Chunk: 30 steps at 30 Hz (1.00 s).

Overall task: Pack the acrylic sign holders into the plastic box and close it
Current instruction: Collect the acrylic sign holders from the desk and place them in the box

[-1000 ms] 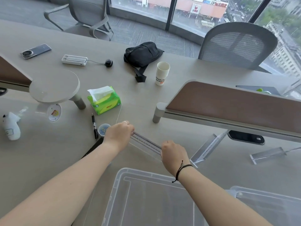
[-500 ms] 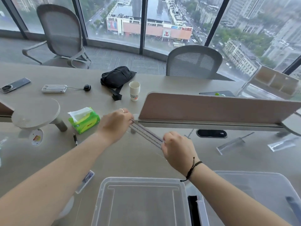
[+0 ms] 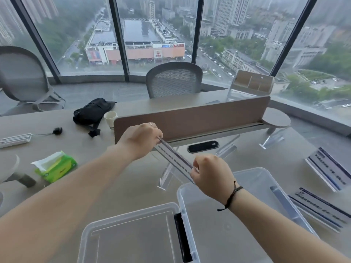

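I hold one clear acrylic sign holder (image 3: 173, 158) edge-on in the air, above the table and just beyond the box's far rim. My left hand (image 3: 141, 138) grips its far end and my right hand (image 3: 209, 172) its near end. The open clear plastic box (image 3: 266, 172) stands below and to the right of my right hand. Its clear lid (image 3: 133, 234) with a black latch lies flat in front, to the left. More sign holders lie on the table: two with printed inserts at right (image 3: 330, 169) (image 3: 321, 209), and clear ones further back (image 3: 226, 149) (image 3: 271, 139).
A brown desk divider (image 3: 190, 118) crosses the table behind my hands. Left of it lie a green tissue pack (image 3: 57, 166), a paper cup (image 3: 110, 118), a black pouch (image 3: 91, 112) and a white power strip (image 3: 15, 140). Office chairs and windows stand beyond.
Both hands have lifted the sign holder off the table and carried it right, toward the box. My view has turned right and upward.
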Each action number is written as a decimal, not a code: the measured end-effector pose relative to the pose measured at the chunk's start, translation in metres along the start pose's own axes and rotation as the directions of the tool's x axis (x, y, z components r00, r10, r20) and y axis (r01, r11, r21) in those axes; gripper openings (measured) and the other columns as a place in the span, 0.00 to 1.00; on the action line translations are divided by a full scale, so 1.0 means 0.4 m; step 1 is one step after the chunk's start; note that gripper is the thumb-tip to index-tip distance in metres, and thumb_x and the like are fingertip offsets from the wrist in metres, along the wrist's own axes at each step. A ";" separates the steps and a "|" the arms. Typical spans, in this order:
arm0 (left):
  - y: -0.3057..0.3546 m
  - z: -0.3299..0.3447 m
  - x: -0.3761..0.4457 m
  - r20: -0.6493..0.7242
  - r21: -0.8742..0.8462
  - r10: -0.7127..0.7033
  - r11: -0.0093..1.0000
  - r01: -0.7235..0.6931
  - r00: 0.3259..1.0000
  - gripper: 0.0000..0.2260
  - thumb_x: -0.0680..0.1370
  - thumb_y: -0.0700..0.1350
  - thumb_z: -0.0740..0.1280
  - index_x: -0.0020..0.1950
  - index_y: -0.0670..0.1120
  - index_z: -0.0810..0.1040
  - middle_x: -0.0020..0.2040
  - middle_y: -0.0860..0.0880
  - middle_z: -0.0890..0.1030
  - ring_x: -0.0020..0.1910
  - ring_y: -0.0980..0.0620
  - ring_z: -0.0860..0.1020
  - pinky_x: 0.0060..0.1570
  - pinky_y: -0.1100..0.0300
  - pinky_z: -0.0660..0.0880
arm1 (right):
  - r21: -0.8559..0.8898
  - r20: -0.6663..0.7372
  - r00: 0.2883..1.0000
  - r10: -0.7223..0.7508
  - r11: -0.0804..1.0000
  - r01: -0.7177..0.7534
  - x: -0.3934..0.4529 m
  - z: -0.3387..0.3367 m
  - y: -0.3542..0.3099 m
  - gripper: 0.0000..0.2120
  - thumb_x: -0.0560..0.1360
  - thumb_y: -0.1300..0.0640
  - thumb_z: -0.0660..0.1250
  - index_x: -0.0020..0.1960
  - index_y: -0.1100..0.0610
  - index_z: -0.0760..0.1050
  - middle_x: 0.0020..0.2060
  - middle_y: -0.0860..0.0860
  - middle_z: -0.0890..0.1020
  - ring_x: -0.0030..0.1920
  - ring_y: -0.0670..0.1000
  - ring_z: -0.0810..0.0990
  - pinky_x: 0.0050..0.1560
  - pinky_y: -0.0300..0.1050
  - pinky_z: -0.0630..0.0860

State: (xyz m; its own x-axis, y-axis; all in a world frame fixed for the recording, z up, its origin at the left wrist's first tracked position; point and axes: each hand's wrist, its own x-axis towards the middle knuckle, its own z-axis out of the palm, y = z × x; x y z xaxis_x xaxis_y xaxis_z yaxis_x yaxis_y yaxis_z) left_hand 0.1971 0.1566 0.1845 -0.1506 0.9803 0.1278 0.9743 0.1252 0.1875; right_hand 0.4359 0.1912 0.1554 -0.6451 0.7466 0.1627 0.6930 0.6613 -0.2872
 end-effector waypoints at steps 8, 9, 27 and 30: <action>0.290 0.068 0.079 0.220 0.048 0.250 0.963 -0.267 0.943 0.10 0.81 0.48 0.61 0.53 0.55 0.83 0.55 0.55 0.78 0.50 0.48 0.79 0.51 0.52 0.76 | 0.084 0.105 0.975 0.194 0.976 -0.203 -0.188 -0.071 0.202 0.06 0.68 0.54 0.65 0.36 0.56 0.73 0.31 0.50 0.77 0.35 0.54 0.76 0.36 0.50 0.76; 0.319 0.079 0.080 0.251 0.052 0.266 0.956 -0.287 0.931 0.10 0.81 0.48 0.61 0.53 0.55 0.83 0.55 0.55 0.77 0.51 0.48 0.79 0.52 0.52 0.76 | 0.079 0.126 0.971 0.205 0.973 -0.216 -0.210 -0.072 0.221 0.06 0.68 0.54 0.65 0.36 0.56 0.73 0.31 0.50 0.77 0.36 0.54 0.76 0.36 0.49 0.75; 0.477 0.363 -0.002 0.620 0.235 0.280 0.825 -0.514 0.733 0.09 0.81 0.46 0.63 0.54 0.51 0.83 0.57 0.50 0.78 0.50 0.44 0.80 0.39 0.58 0.69 | 0.098 0.450 0.808 0.380 0.879 -0.467 -0.442 0.120 0.260 0.10 0.63 0.54 0.64 0.38 0.60 0.76 0.37 0.56 0.82 0.34 0.57 0.76 0.33 0.45 0.73; 0.453 0.412 -0.023 0.660 0.267 0.249 0.803 -0.532 0.708 0.08 0.80 0.42 0.63 0.52 0.49 0.82 0.55 0.48 0.78 0.49 0.43 0.79 0.38 0.58 0.68 | 0.058 0.511 0.766 0.389 0.874 -0.482 -0.440 0.171 0.240 0.07 0.63 0.56 0.63 0.38 0.59 0.74 0.36 0.53 0.80 0.38 0.58 0.80 0.35 0.44 0.74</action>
State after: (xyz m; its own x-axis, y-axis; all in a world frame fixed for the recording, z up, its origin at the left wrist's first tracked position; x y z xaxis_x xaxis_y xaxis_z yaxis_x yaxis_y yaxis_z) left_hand 0.4026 0.1956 0.0568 0.2471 0.8266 -0.5057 0.9077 -0.3801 -0.1778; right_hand 0.5939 0.1183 0.0344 -0.3893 0.7925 -0.4696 0.8982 0.2136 -0.3841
